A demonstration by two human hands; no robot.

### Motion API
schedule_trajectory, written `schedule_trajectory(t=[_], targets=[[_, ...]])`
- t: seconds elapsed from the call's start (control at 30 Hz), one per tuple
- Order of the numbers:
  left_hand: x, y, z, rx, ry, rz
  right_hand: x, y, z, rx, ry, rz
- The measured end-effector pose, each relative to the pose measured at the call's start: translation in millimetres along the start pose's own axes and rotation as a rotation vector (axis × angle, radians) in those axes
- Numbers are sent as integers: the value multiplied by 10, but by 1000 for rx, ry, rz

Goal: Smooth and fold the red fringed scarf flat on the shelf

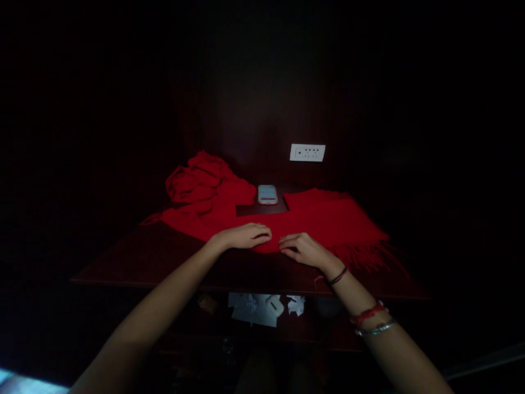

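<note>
A red scarf (311,216) with a fringed right end lies spread over the dark table, its left part bunched in a heap. My left hand (248,235) rests palm down on the scarf near its front edge, the fingers slightly bent and a ring on one of them. Just to the right, my right hand (303,249) touches the same front edge with its fingertips. Its thumb stands a little apart from the fingers. Both hands point toward each other with a small gap between. No fold of cloth shows clearly pinched in either hand.
A lit phone (268,194) lies behind the scarf, near the wall. A white socket plate (307,152) is on the wall. Under the tabletop (135,260), a shelf holds paper (250,314), a small white case (274,306) and a crumpled tissue (296,305). The surroundings are very dark.
</note>
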State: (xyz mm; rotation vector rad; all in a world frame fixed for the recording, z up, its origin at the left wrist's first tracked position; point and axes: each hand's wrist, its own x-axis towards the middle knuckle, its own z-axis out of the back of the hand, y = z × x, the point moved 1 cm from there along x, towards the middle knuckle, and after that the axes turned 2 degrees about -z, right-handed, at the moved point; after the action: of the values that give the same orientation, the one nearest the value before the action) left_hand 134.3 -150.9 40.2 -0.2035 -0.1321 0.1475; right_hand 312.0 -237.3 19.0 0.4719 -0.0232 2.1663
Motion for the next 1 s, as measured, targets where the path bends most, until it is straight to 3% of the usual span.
schedule_trajectory(t=[0.1, 0.23, 0.33, 0.4, 0.43, 0.5, 0.57, 0.63, 0.67, 0.73, 0.87, 0.93, 1.0], targets=[[-6, 67, -53, 40, 101, 54, -3, -14, -9, 3, 9, -1], [-59, 262, -81, 55, 261, 402, 9, -23, -19, 9, -1, 5], [-111, 389, -71, 132, 234, 719, 19, -18, -14, 1, -4, 1], [-123, 403, -74, 224, 161, 835, 21, -14, -11, -1, -11, -2], [-113, 381, -81, 269, 107, 813, 20, -13, -11, -3, -16, -4], [-60, 286, -110, 295, 18, 588, 15, -14, -12, -12, -27, -8], [9, 166, -149, 221, 29, 276, 8, -17, -15, -22, -35, -15], [54, 93, -176, 125, 105, 97, 1, -19, -16, -28, -38, -25], [63, 89, -180, 100, 138, 83, -2, -19, -16, -27, -37, -27], [50, 143, -170, 102, 173, 187, -5, -17, -14, -20, -31, -26], [-43, 320, -107, 208, 159, 598, -2, -14, -9, -9, -30, -22], [-57, 321, -79, 231, 98, 540, -1, -14, -5, -10, -30, -20], [-36, 258, -70, 169, 76, 268, -2, -12, 1, -15, -26, -18]])
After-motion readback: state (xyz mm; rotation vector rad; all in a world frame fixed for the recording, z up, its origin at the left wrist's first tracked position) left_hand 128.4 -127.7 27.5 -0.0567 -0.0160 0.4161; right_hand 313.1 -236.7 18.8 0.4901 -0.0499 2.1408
